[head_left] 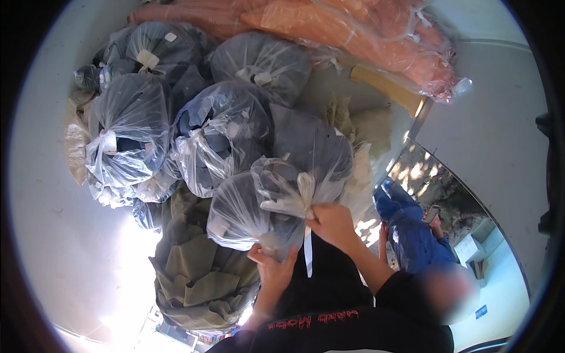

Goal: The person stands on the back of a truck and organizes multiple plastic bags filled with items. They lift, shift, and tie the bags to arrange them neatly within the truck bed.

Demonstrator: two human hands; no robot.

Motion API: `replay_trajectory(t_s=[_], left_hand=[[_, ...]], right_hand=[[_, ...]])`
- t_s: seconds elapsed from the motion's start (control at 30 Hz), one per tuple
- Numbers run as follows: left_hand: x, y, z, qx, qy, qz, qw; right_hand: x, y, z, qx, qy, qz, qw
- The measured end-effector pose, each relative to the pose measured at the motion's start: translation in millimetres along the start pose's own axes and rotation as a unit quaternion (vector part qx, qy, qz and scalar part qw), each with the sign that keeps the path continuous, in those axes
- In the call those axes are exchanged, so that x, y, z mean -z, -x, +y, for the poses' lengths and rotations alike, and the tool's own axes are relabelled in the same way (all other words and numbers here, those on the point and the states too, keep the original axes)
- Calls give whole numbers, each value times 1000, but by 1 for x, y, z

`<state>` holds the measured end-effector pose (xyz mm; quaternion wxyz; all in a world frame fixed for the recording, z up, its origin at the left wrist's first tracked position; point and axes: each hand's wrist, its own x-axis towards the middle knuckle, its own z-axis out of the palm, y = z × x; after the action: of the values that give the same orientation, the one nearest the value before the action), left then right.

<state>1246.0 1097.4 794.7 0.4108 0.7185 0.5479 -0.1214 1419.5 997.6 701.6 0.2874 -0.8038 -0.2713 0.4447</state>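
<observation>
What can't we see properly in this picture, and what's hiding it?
All in the head view:
- Right hand: the tips of its fingers are hidden by the hand and gathered plastic.
- Clear bag near the hands: wrinkled, shiny plastic hides exactly what's inside.
- Orange bundle: the top edge cuts it off.
- Other person's head: blurred.
- Phone-like thing: too small to read.

Bags [129, 117] heaped before a long bundle [353, 29]
The nearest bag [232, 206] lies front right among them, the left hand [273, 273] at its near edge, the right hand [332, 223] at its right; a cloth bundle [200, 265] sits before the others, left of the left hand; a person [412, 235] is beyond the right hand.
</observation>
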Motion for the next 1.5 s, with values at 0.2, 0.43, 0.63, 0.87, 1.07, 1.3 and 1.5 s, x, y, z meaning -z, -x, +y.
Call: replay_trajectory(t_s=[0.2,0.43,0.63,0.87,1.07,1.3,1.5], left_hand=[[-50,-31,-42,76,116,-1,990],[-61,-63,-49,79,166,15,983],[-54,-54,-40,114,245,45,962],[-52,-69,-15,-2,107,20,994],[-85,-125,-17,95,-12,-39,995],[-79,-114,-69,89,-70,-21,993],[-77,-122,-101,136,41,-115,983]], right_hand=[[-12,-26,40,-51,40,16,998],[-45,-16,29,-8,33,-11,999],[-58,-21,19,-13,33,2,999],[-46,-25,18,-7,38,-37,999],[-56,-22,17,13,27,-40,999],[-29,-27,30,4,9,8,1000],[-22,-26,12,9,-24,-6,1000]])
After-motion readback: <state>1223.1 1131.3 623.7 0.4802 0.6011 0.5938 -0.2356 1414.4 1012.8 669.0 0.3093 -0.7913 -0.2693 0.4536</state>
